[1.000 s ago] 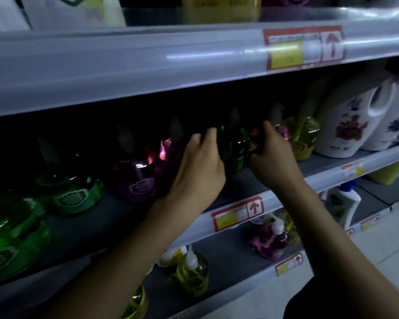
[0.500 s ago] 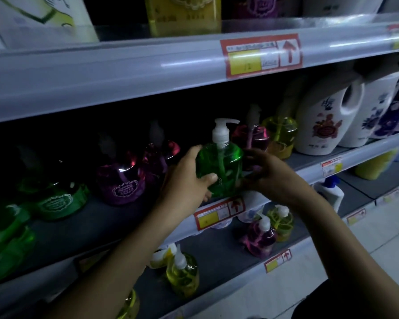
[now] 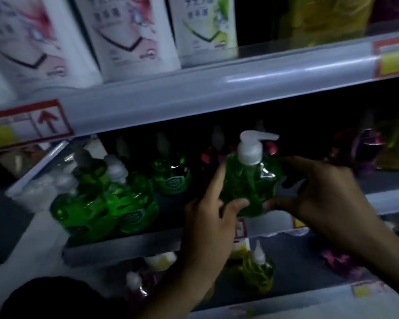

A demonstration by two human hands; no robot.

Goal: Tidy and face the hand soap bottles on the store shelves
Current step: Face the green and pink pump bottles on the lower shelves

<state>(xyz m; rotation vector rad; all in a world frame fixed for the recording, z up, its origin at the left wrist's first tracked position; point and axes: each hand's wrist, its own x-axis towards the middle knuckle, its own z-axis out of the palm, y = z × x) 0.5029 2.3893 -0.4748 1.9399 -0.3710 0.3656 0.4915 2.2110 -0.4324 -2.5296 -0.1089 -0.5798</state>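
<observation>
- the green soap bottle [image 3: 249,185] sits between both hands at the front of the middle shelf [image 3: 124,246], upright. whether its base rests on the shelf or is lifted just clear cannot be told.
- the left hand [image 3: 207,219] grips its left side, index finger laid up the wall and thumb curled across the lower front.
- the right hand [image 3: 327,199] grips the other side, thumb low at the front and fingers wrapped toward the back. a two-sided hold like this probably lets the person twist the bottle to face out.
- the white pump [image 3: 251,146] points its nozzle to the right, and no label shows on the near face, so the turn looks unfinished.
- a cluster of green bottles [image 3: 106,201] crowds the left end, some leaning on each other. one more green bottle [image 3: 171,178] stands further back with its label forward.
- between that cluster and the held bottle lies a dark strip of bare shelf floor, the likely slot for it.
- the upper shelf rail [image 3: 240,88] hangs close over the pump, so there is little room to lift.
- the purple bottles [image 3: 359,148] to the right stand well apart from the hands.
</observation>
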